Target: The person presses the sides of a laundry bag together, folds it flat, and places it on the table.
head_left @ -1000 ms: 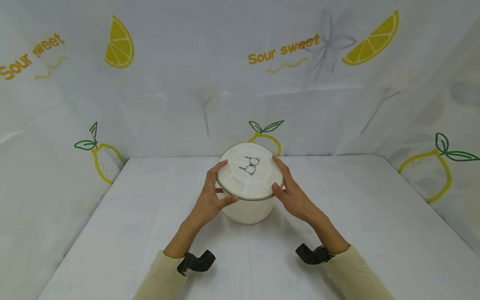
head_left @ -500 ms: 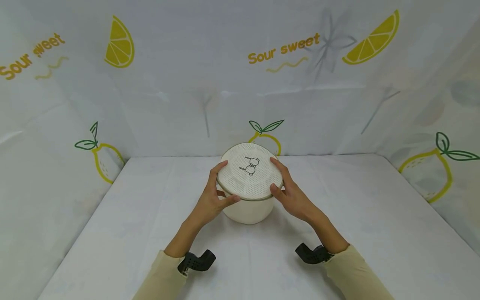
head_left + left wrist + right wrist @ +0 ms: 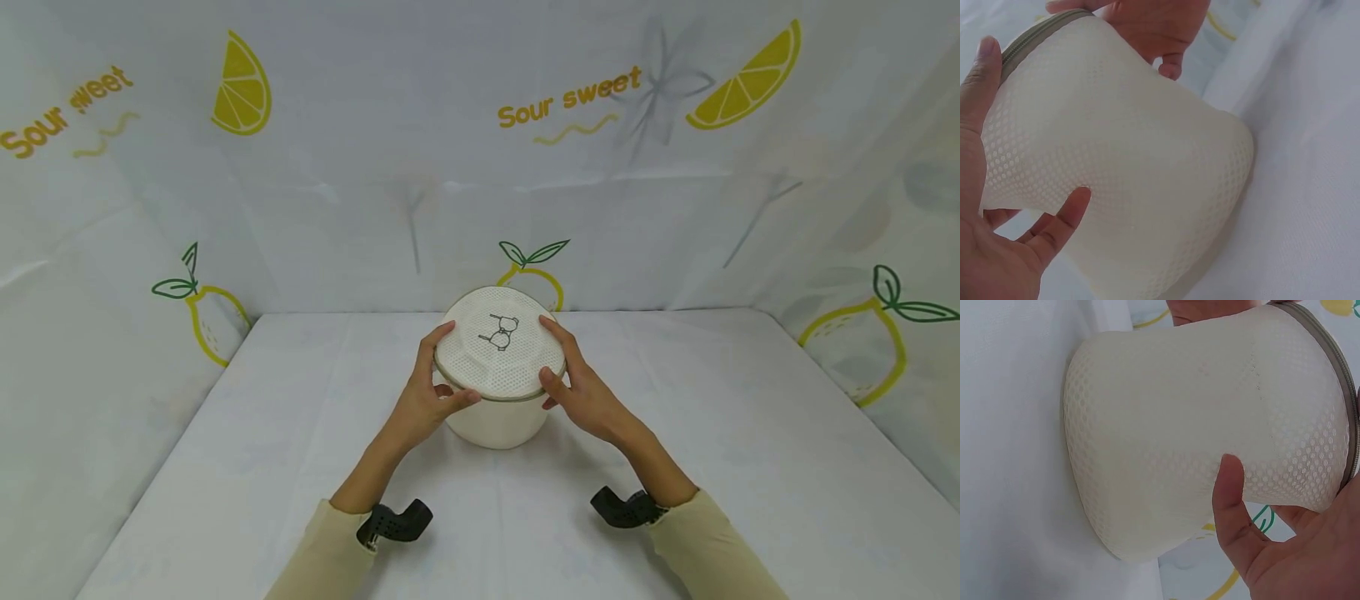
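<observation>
Both hands, left hand (image 3: 422,402) and right hand (image 3: 583,392), clasp the mesh laundry bag (image 3: 500,367) by its zippered rim, fingers curled, steadying it upright on the surface (image 3: 720,433).

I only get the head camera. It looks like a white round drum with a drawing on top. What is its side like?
Observer: The mesh bag has a side full of tiny holes, soft and netted.
Child: Is there a zip?
Observer: Yes, a grey zip runs round the top rim.
Child: Where are the thumbs?
Observer: The left hand presses its thumb into the side; the right hand does the same.
</observation>
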`<state>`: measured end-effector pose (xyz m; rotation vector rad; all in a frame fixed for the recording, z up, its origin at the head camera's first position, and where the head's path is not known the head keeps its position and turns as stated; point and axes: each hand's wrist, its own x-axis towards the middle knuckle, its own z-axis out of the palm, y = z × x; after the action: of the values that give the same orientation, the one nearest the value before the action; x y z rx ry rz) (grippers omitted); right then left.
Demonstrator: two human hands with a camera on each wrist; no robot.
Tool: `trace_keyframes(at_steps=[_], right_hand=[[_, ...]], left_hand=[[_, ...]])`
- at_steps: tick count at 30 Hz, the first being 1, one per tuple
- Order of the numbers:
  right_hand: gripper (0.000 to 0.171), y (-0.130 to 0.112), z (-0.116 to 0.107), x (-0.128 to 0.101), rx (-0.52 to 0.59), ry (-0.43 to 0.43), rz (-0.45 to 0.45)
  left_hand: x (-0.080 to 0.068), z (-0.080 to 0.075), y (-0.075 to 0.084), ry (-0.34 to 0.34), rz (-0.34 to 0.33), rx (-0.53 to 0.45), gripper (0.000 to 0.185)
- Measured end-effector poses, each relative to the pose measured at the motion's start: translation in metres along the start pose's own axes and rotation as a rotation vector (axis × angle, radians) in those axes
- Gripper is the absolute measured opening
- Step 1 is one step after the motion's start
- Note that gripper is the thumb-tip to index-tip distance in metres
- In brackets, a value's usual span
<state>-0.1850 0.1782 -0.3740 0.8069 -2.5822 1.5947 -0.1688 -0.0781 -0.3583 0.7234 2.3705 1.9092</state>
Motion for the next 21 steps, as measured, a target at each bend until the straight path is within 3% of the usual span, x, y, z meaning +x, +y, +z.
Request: trace_keyframes(at_steps=[6, 13, 21], right_hand=[[0.07, 0.001, 0.003, 0.002, 0.037, 0.013, -0.015], [0.07, 0.004, 0.004, 0.002, 0.023, 0.024, -0.011], [0.071, 0.006, 0.005, 0.003, 0.029, 0.044, -0.05]], left_hand=[[0.001, 0.001, -0.005, -0.011, 0.006, -0.055, 0.098], [0.008, 0.001, -0.032, 0.007, -0.014, -0.012, 0.099], [0.01, 0.003, -0.036, 0.003, 0.049, -0.212, 0.096]])
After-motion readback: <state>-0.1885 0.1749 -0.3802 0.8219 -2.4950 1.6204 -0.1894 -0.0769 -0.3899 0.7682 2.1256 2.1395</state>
